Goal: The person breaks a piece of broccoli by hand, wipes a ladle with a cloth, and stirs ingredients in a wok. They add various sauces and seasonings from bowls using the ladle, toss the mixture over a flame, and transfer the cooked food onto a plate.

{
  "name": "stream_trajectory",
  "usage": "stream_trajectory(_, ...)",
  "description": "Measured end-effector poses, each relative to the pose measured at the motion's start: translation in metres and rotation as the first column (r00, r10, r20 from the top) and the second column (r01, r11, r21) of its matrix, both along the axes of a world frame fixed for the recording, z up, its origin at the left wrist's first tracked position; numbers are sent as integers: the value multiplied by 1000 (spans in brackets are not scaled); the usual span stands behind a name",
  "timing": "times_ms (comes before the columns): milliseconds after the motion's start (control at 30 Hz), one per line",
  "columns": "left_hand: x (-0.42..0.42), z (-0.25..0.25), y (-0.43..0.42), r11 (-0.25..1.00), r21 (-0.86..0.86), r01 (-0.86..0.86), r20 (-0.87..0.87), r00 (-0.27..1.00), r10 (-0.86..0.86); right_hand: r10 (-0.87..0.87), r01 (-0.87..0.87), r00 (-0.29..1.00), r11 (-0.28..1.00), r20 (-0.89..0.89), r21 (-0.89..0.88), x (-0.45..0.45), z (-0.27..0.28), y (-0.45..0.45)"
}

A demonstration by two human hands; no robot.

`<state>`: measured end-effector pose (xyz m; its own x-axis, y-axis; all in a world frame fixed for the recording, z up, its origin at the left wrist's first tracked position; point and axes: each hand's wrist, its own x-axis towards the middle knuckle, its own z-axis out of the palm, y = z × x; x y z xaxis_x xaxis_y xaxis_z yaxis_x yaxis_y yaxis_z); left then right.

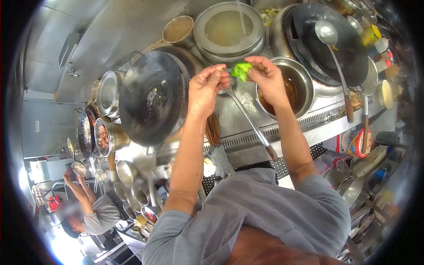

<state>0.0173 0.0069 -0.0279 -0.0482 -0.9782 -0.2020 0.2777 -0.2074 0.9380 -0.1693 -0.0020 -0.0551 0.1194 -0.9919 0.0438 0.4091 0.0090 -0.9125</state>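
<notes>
My right hand pinches a bright green vegetable piece between thumb and fingers; it looks like a broccoli floret, though I cannot be sure. Just left of it, my left hand is closed with thumb and fingertips together, and whatever it pinches is too small to name. Both hands are raised above the steel cooking counter. Below and between them lies a long-handled ladle, its head partly hidden by my left fingers. A steel pot of brown liquid sits beneath my right hand.
Black woks stand at left and right. Water runs into a large steel pot at the back. Another ladle rests across the right wok. A bamboo brush lies near the front edge. A co-worker works at far left.
</notes>
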Motion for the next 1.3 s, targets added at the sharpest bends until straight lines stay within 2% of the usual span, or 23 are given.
stream_trajectory(33,-1,2,0,1000,-1,0,0,1000,0,-7,8,1000,1000,10,-20,0,0,0)
stream_trajectory(100,-3,6,1,1000,-6,-14,-169,986,13,-22,22,1000,999,-1,-43,0,1,-1)
stream_trajectory(333,-6,-6,-27,1000,0,-13,-214,977,13,-62,62,998,998,28,5,-15,-6,-1)
stream_trajectory(367,-10,-17,-49,999,11,-37,115,993,35,-85,85,996,996,-1,19,-18,-6,4)
stream_trajectory(400,-18,-25,-76,998,6,-64,428,902,56,-109,111,993,993,-53,33,-19,-6,9)
stream_trajectory(467,-38,-31,-133,985,-170,6,759,638,127,-141,146,986,988,-91,57,-18,-14,18)
stream_trajectory(500,-47,-43,-169,988,-155,8,737,667,111,-147,152,986,986,-72,71,-18,-23,21)
stream_trajectory(533,-58,-52,-202,990,-140,10,713,695,94,-133,149,972,986,-192,70,-23,-31,25)
stream_trajectory(567,-71,-51,-228,995,-96,-25,656,751,82,-142,153,976,987,-167,57,-23,-33,29)
stream_trajectory(633,-89,-46,-253,997,-51,-49,590,805,70,-115,137,942,989,-315,49,-30,-37,37)
stream_trajectory(700,-93,-33,-268,988,-53,-142,734,666,135,-142,151,920,988,-365,-2,-27,-49,42)
stream_trajectory(733,-89,-33,-276,986,-67,-151,731,666,151,-164,159,898,986,-409,-47,-25,-52,42)
stream_trajectory(800,-73,-39,-284,993,-95,-76,933,340,115,-191,157,864,981,-467,-110,-24,-43,46)
stream_trajectory(867,-58,-29,-242,999,-34,20,906,424,22,-280,169,790,955,-545,-245,-22,-37,47)
stream_trajectory(933,-21,-77,-197,893,-370,256,887,384,257,-271,167,813,957,-516,-239,-20,-44,45)
stream_trajectory(967,-11,-76,-143,874,-428,230,848,438,300,-280,180,826,953,-490,-242,-13,-47,40)
stream_trajectory(1000,-3,-29,-87,976,-36,213,782,615,-105,-241,163,877,963,-415,-215,-2,-44,37)
stream_trajectory(1067,30,-60,-6,964,-99,245,414,892,-184,-130,59,913,980,-386,-189,13,-40,37)
stream_trajectory(1100,39,-65,33,977,-58,204,386,907,-167,-74,16,909,990,-411,-144,26,-39,41)
stream_trajectory(1167,53,-52,98,994,-104,46,277,961,-16,174,-197,979,945,-110,-260,63,-34,49)
stream_trajectory(1200,54,-40,123,995,-70,-66,233,969,80,246,-268,963,929,-114,-254,80,-32,55)
stream_trajectory(1233,56,-17,144,985,59,-162,301,944,138,377,-371,926,888,-32,-270,99,-30,61)
stream_trajectory(1300,65,-17,179,911,-107,-397,401,822,405,559,-528,828,802,41,-278,136,-24,86)
